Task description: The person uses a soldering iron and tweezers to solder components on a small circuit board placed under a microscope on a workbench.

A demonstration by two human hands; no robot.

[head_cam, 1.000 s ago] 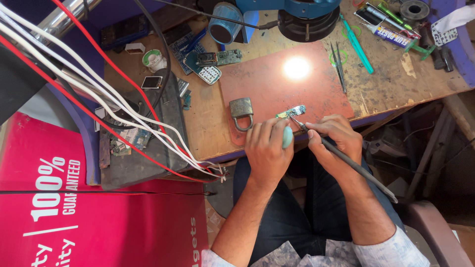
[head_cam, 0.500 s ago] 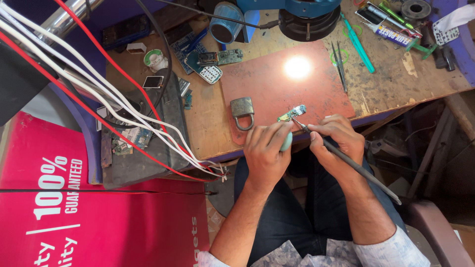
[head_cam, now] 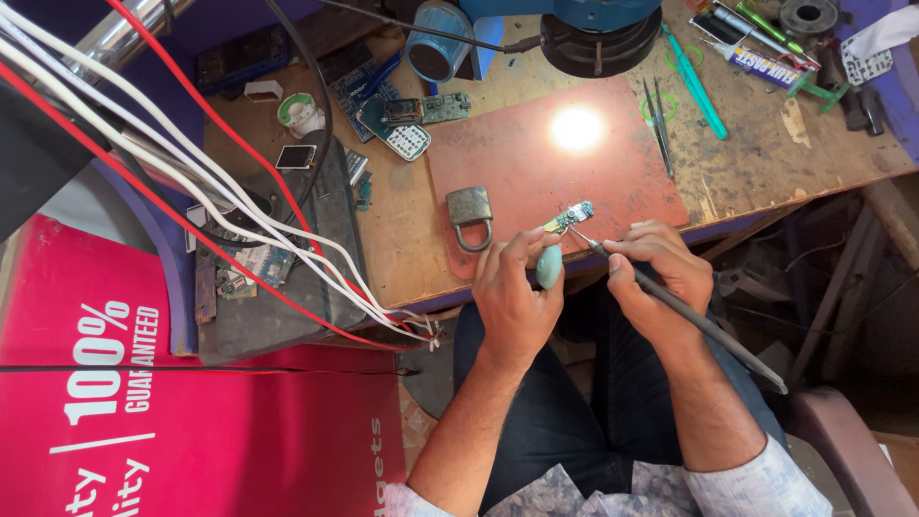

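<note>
Now my left hand pinches a small circuit board and a pale green tool at the edge of the red mat on the desk. My right hand's fingers are pressed around a soldering iron, its tip touching the board. I think I am soldering, so next I must keep the tip steady.

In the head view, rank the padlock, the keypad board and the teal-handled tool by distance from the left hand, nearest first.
From the left hand:
1. Padlock, just above the hand, at the red mat's left edge.
2. Keypad board, farther up and left, off the mat.
3. Teal-handled tool, far upper right, beyond the mat's right edge.
</note>
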